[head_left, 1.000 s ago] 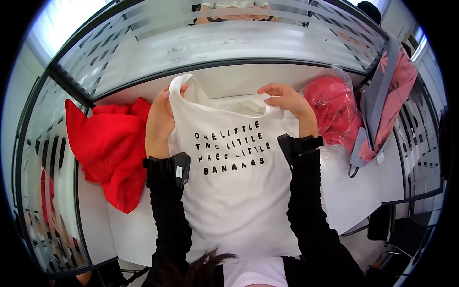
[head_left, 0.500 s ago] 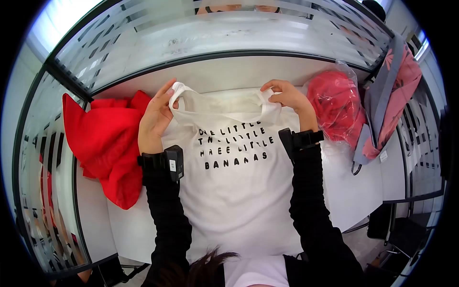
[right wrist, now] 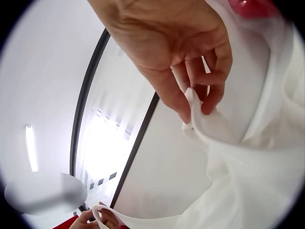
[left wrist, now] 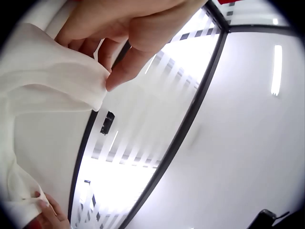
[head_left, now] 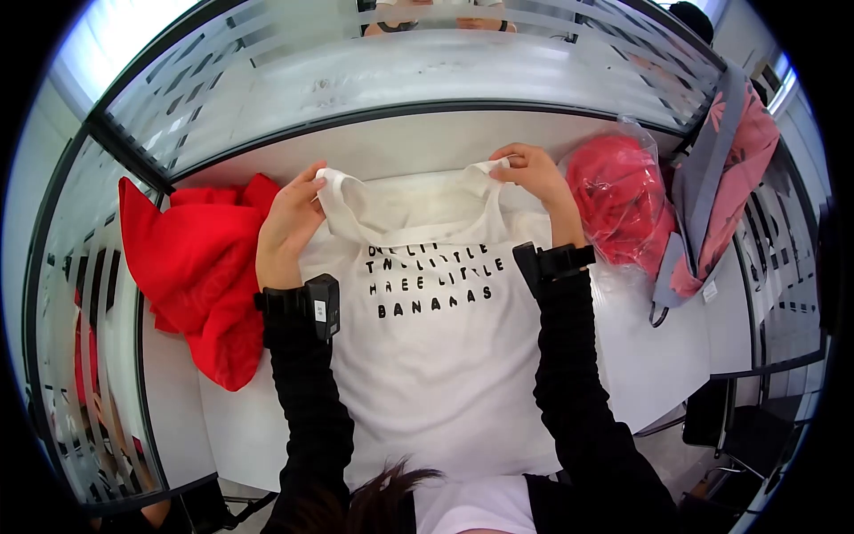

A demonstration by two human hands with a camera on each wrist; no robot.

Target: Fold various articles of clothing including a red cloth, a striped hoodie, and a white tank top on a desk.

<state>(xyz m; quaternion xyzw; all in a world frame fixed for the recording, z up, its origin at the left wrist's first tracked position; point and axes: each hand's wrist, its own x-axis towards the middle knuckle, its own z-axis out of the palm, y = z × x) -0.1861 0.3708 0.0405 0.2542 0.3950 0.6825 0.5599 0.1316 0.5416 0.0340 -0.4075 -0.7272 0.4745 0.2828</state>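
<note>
A white shirt point(head_left: 436, 374) with black lettering is spread over the table, its neck opening facing away from me. My left hand point(head_left: 289, 222) pinches the left edge of the neckline, which lifts above the table. Up close in the left wrist view, thumb and fingers hold the folded white fabric point(left wrist: 52, 71) at its edge. My right hand point(head_left: 540, 182) pinches the opposite side of the neckline. The right wrist view shows the fabric edge point(right wrist: 193, 107) between thumb and fingertips. Between both hands the neckline point(head_left: 436, 236) sags, covering part of the top line of print.
Red cloth point(head_left: 209, 276) lies heaped at the left. On the right sit a clear plastic bag point(head_left: 623, 196) with red contents and a pink and grey fabric piece point(head_left: 734, 169). A low white panel and striped glass partition point(head_left: 418, 80) enclose the table point(head_left: 654, 356).
The left hand has moved outward and slightly down with its side of the neckline. The opening is now pulled wider, and its front edge has dropped over the top print.
</note>
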